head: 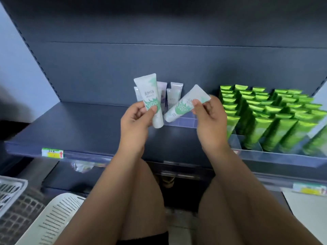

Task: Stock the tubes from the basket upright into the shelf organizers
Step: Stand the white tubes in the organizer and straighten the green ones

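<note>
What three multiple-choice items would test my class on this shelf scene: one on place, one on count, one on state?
1. Where on the shelf do the green tubes stand?
A left end B middle C right end
2. How many tubes do the left hand and right hand hold together?
A one B two C four
3. The right hand's tube is:
A tilted B upright in an organizer C flat on the shelf

Key: C, they crowd its right end; B, one in each hand; A, its cap points down and left.
</note>
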